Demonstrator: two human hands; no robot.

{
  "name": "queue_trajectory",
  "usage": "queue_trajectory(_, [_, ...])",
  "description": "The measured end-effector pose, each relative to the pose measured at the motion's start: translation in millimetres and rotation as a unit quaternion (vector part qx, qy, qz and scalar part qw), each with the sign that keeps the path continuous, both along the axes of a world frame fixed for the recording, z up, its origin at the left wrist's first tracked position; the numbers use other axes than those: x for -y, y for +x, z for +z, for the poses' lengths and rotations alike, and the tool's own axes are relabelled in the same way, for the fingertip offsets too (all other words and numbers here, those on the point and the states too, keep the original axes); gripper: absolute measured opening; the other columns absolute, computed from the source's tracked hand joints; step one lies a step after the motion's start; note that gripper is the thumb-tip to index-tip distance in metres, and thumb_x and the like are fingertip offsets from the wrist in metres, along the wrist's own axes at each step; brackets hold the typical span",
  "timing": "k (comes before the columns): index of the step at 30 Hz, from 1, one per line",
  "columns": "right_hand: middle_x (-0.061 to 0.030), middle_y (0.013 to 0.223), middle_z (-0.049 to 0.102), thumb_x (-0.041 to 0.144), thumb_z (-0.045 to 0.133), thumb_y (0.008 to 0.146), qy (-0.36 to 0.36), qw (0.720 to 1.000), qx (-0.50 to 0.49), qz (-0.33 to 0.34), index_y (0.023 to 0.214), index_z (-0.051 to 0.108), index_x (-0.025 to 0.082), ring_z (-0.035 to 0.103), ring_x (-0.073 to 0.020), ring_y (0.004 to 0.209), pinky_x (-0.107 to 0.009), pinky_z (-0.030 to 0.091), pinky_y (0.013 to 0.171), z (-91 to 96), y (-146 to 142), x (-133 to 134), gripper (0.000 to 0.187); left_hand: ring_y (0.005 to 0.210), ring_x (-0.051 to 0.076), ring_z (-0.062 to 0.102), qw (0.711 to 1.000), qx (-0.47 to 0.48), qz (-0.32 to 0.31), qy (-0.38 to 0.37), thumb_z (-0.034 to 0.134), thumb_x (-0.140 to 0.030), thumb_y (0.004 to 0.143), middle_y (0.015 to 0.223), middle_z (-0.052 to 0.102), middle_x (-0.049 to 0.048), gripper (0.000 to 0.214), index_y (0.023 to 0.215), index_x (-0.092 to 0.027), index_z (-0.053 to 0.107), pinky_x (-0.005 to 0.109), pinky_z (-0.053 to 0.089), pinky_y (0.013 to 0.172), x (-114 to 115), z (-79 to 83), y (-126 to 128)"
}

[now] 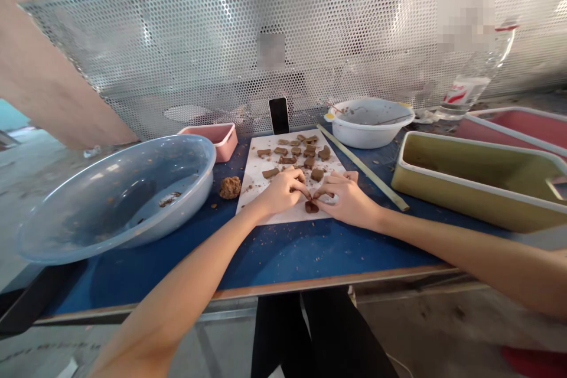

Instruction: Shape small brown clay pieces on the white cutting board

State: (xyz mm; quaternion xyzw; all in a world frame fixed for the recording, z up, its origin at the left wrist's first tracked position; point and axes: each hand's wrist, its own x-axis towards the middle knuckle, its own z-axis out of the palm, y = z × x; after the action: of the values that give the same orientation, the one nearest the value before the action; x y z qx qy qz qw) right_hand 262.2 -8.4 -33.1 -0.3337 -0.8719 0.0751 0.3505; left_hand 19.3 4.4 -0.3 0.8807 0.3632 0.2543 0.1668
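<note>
A white board (266,192) lies on the blue table (287,254), with several small brown clay shapes (296,153) spread over its far half. At the board's near edge sits one small brown clay piece (311,207). My left hand (283,189) and my right hand (348,196) meet over it, fingers curled and pinched onto the piece from both sides. A rough lump of brown clay (230,187) rests on the table just left of the board.
A large blue basin (119,192) fills the left. Behind the board stand a pink box (219,137), a phone (279,115) and a white bowl (367,121). A pale stick (363,168) lies right of the board, beside a yellow-green tray (478,180). A perforated metal screen (310,35) backs the table.
</note>
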Motion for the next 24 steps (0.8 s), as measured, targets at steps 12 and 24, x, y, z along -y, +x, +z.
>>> queue_trajectory(12, [-0.0042,0.092,0.072,0.033,0.066,0.106,0.012,1.000,0.006,0.017,0.098,0.080,0.023,0.065,-0.0226,0.093,-0.044,0.033,0.090,7.8,6,-1,0.019,0.102,0.024,0.062,1.000,0.023,0.002,-0.009,0.047,0.006,0.074,0.101,0.071,0.0046,0.049,0.081,-0.024,0.085,0.044,0.055,0.102,1,1.8,-2])
queue_trajectory(24, [-0.0023,0.086,0.057,0.026,0.054,0.112,0.166,0.965,0.105,0.172,0.103,0.082,0.022,0.052,-0.0183,0.084,-0.041,0.027,0.085,23.5,27,-12,0.030,0.105,0.024,0.062,1.000,0.013,-0.017,-0.002,0.047,0.007,0.075,0.105,0.070,0.0054,0.051,0.083,-0.023,0.088,0.045,0.053,0.108,-2,0.0,-3])
